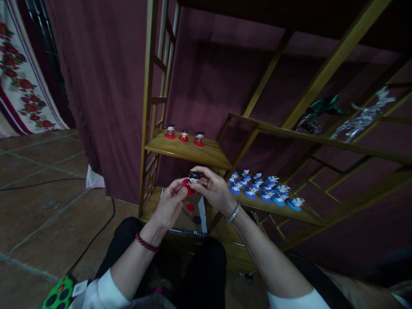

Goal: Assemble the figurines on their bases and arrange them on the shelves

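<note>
Between my two hands is a small black-haired figurine [195, 176] on a red round base. The fingers of my left hand [172, 199] pinch the red base, while those of my right hand [214, 189] close around the figurine's head and body. Just beyond, three similar figurines [183, 135] with red bases stand in a row on a wooden shelf [189, 150]. Under my hands lies an open box [202, 214] with a loose red disc [190, 207] and a dark disc [196, 219] in it.
Several blue-and-white figurines [257, 189] stand on a lower shelf to the right. Farther right, a silvery animal ornament [360, 118] and a dark green ornament [326, 107] sit higher up. A black cable [106, 223] and a green device [59, 294] are at the left.
</note>
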### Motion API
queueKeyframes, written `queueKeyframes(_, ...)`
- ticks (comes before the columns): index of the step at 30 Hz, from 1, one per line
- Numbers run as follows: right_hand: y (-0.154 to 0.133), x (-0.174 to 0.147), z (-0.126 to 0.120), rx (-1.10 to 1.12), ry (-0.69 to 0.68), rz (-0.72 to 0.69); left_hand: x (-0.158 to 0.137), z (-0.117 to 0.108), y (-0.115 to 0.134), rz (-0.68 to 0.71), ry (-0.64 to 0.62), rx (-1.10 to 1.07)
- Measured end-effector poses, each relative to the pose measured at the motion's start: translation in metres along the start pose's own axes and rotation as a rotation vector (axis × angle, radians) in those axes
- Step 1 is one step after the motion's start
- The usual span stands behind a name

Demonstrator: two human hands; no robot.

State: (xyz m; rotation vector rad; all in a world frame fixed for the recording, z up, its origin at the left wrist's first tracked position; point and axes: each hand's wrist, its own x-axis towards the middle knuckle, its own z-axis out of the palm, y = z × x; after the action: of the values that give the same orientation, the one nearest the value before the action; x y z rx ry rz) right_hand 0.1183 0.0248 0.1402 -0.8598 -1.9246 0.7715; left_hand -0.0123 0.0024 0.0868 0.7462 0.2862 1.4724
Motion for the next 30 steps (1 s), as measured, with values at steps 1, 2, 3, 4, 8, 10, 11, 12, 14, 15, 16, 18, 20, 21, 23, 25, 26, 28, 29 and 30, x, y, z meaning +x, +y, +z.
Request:
queueKeyframes(1,-0.001,0.000,-0.001,-0.022,0.007,-0.007,0.001,0.001,0.001,-0.005,0.002,0.000)
queueKeyframes(2,-0.001,0.001,-0.001,-0.043,0.012,-0.015,0.001,0.002,0.002,-0.008,0.002,-0.001)
queueKeyframes(3,-0.002,0.002,-0.002,-0.065,0.013,-0.022,0.002,0.003,0.002,-0.010,-0.001,-0.003)
queueKeyframes(4,-0.003,0.002,-0.002,-0.086,0.011,-0.028,0.003,0.003,0.002,-0.015,-0.007,-0.005)
queueKeyframes(8,-0.005,0.007,-0.006,-0.091,-0.021,-0.023,0.007,0.001,0.002,-0.047,-0.050,-0.026)
queueKeyframes(10,-0.004,0.010,-0.007,-0.042,-0.047,0.000,0.009,0.000,0.001,-0.067,-0.069,-0.042)
queueKeyframes(11,-0.004,0.011,-0.008,-0.019,-0.057,0.008,0.010,0.000,0.001,-0.076,-0.073,-0.049)
queueKeyframes(12,-0.003,0.012,-0.008,-0.001,-0.063,0.012,0.011,0.000,0.001,-0.088,-0.075,-0.056)
queueKeyframes(14,-0.003,0.013,-0.009,0.024,-0.072,0.019,0.012,0.000,0.001,-0.112,-0.069,-0.072)
queueKeyframes(15,-0.003,0.013,-0.010,0.033,-0.078,0.024,0.012,0.000,0.001,-0.124,-0.063,-0.082)
queueKeyframes(16,-0.003,0.014,-0.011,0.040,-0.085,0.028,0.013,-0.001,0.001,-0.137,-0.055,-0.092)
queueKeyframes(18,-0.005,0.015,-0.012,0.052,-0.107,0.034,0.013,-0.001,0.003,-0.160,-0.042,-0.106)
queueKeyframes(20,-0.007,0.017,-0.013,0.068,-0.134,0.036,0.013,-0.001,0.004,-0.177,-0.035,-0.111)
queueKeyframes(21,-0.008,0.018,-0.013,0.074,-0.147,0.036,0.013,-0.001,0.005,-0.184,-0.032,-0.113)
queueKeyframes(23,-0.011,0.021,-0.013,0.070,-0.158,0.029,0.014,0.000,0.008,-0.184,-0.033,-0.115)
queueKeyframes(25,-0.014,0.023,-0.013,0.037,-0.142,0.012,0.014,0.003,0.010,-0.158,-0.037,-0.107)
queueKeyframes(26,-0.015,0.024,-0.013,0.013,-0.124,0.003,0.015,0.004,0.011,-0.138,-0.039,-0.096)
queueKeyframes(28,-0.016,0.025,-0.012,-0.036,-0.085,-0.011,0.016,0.005,0.011,-0.092,-0.038,-0.071)
queueKeyframes(29,-0.016,0.026,-0.012,-0.061,-0.067,-0.016,0.016,0.006,0.011,-0.073,-0.037,-0.061)
queueKeyframes(30,-0.016,0.026,-0.011,-0.086,-0.053,-0.021,0.017,0.006,0.011,-0.059,-0.038,-0.054)
